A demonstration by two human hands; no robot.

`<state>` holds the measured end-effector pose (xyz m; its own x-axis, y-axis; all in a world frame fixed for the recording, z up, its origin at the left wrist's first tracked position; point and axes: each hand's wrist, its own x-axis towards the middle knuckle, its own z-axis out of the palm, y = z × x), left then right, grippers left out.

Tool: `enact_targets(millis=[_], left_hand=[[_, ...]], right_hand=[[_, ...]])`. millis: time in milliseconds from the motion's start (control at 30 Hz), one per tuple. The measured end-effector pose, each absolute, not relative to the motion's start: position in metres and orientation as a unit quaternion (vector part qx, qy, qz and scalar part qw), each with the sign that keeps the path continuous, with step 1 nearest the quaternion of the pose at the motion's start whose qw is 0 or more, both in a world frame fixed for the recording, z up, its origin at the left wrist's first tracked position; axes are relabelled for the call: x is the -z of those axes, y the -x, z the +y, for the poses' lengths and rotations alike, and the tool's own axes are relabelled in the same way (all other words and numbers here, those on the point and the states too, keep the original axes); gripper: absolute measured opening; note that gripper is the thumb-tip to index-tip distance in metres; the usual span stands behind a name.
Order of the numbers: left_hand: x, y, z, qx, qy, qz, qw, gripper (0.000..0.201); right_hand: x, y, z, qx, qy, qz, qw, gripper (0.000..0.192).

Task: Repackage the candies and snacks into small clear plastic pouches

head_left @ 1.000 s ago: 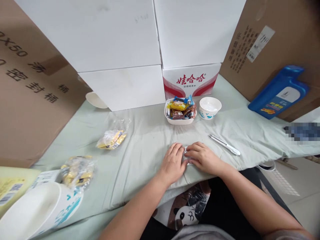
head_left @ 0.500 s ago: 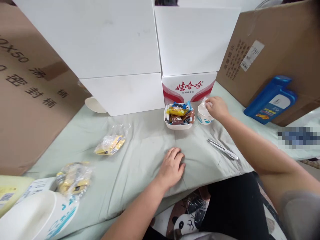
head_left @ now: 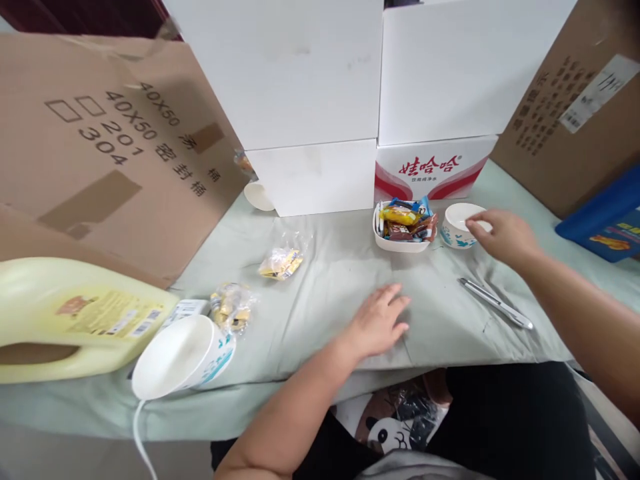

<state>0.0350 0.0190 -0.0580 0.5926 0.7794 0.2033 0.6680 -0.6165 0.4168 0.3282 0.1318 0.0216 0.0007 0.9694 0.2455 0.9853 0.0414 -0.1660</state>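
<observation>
Seen from the head camera, a person's right hand [head_left: 503, 235] reaches to the near right rim of a patterned paper cup [head_left: 455, 237], which stands upright at the right, just beside a white dish [head_left: 401, 247] of wrapped snacks [head_left: 401, 215]. Thumb and index finger bend toward each other at the cup's opening; whether they pinch anything, or touch the rim, one cannot tell. The left hand [head_left: 377, 321] lies palm down on the pale green cloth [head_left: 330, 287] near the middle, fingers loosely spread, nothing visible in its grasp.

Good handling here, it seems, means working from above the cup's mouth rather than pushing against its wall: the cup looks light, and a sideways knock could tip it or drive it into the dish. A brown wrapper juts over the dish's right edge, so the fingers do well to keep to the cup's right side. A craft knife [head_left: 496, 304] lies on the near side of the cup, left of the right forearm [head_left: 580, 297]; lifting that arm clear of it would be prudent.
</observation>
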Motion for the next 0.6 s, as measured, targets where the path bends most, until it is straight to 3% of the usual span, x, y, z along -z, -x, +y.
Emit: enact_targets(millis=[100,200,333,600], left_hand=[[0.034,0.011,0.038,-0.227,-0.835,0.495,0.081,0.043],[0.023,0.065,0.063,-0.239,-0.702,0.67,-0.034,0.049],[0.036,0.104,0.085,-0.148,-0.598,0.787,-0.031,0.056],[0.044,0.089,0.087,-0.127,-0.657,0.741,-0.059,0.017]], right_hand=[[0.012,-0.346,0.087,-0.015,0.671,-0.716,0.193,0.032],[0.053,-0.367,0.054,-0.045,0.685,-0.7,0.197,0.028],[0.09,-0.377,0.032,0.009,0.652,-0.722,0.23,0.029],[0.096,-0.355,0.017,0.124,0.639,-0.731,0.205,0.038]])
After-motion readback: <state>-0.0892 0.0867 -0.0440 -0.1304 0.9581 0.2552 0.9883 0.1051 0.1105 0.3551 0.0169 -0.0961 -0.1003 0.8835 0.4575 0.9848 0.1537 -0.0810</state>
